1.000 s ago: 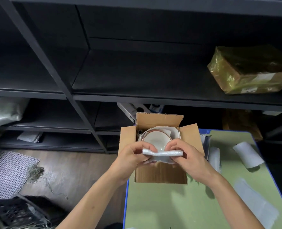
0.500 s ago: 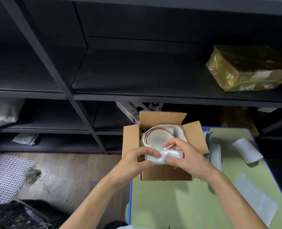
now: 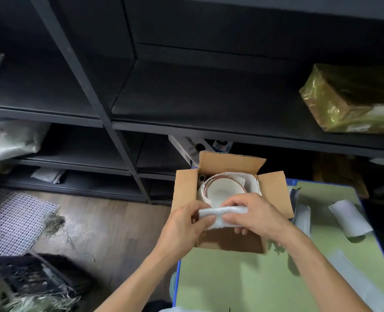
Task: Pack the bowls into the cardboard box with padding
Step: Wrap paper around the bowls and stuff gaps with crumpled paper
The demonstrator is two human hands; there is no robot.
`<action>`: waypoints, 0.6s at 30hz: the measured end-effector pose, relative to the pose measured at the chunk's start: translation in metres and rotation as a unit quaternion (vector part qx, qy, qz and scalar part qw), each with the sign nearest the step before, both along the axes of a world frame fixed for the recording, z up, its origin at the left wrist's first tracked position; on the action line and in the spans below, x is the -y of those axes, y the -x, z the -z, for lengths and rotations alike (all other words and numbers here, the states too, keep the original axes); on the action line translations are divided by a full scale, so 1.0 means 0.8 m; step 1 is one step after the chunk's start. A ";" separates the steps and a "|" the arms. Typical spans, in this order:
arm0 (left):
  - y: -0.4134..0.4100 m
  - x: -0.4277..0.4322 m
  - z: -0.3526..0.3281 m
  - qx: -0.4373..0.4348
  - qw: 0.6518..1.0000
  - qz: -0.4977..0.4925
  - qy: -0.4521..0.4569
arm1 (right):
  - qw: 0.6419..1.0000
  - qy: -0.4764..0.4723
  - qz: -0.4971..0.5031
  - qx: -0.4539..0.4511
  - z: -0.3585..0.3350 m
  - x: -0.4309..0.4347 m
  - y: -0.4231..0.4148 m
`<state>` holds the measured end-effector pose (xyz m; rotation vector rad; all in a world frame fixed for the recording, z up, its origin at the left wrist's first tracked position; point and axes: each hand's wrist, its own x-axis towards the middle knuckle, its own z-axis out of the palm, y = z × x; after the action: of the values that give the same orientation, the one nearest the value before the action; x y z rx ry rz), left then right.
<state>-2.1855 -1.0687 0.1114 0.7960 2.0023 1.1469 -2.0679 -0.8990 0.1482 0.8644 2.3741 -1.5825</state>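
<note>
Open brown cardboard box point(image 3: 230, 243) sits at the far left corner of the green desk with blue edging point(image 3: 242, 287), all 4 flaps up. Inside it: 1 white round bowl with a reddish-brown rim point(image 3: 221, 190), upright, with white padding sheet point(image 3: 253, 183) tucked around it against the box walls. Whether more bowls sit under it, cannot tell. Both hands are over the near edge of the box, holding 1 folded white bubble-wrap piece point(image 3: 222, 210) between them. Left hand point(image 3: 182, 226) pinches its left end with thumb and fingers; right hand point(image 3: 257, 216) has thumb and fingers curled around its right end. The piece partly covers the near rim of the bowl. On the desk right of the box: 1 curled white foam sheet point(image 3: 349, 218) and 1 flat translucent sheet point(image 3: 357, 278), both well apart from the box. Behind: dark metal shelving point(image 3: 186, 91) with a parcel wrapped in gold-tinted film point(image 3: 353, 102) on the right. Left, on the wooden floor point(image 3: 110, 226): a white mesh mat point(image 3: 13, 217) and a black crate with straw point(image 3: 29, 278).
</note>
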 end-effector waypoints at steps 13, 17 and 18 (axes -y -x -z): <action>-0.008 -0.048 0.046 -0.408 0.895 -0.033 0.177 | 0.856 -0.473 -0.165 -0.125 -0.007 -0.032 0.075; -0.015 -0.060 0.059 -0.436 0.876 -0.082 0.187 | 0.788 -0.531 -0.276 -0.144 0.012 -0.038 0.092; -0.015 -0.059 0.060 -0.434 0.876 -0.090 0.191 | 0.782 -0.533 -0.289 -0.146 0.015 -0.040 0.092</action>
<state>-2.1732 -1.0213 0.0632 1.0289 2.9673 0.4355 -2.1417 -0.8667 0.1360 -0.1235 3.2482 -0.0315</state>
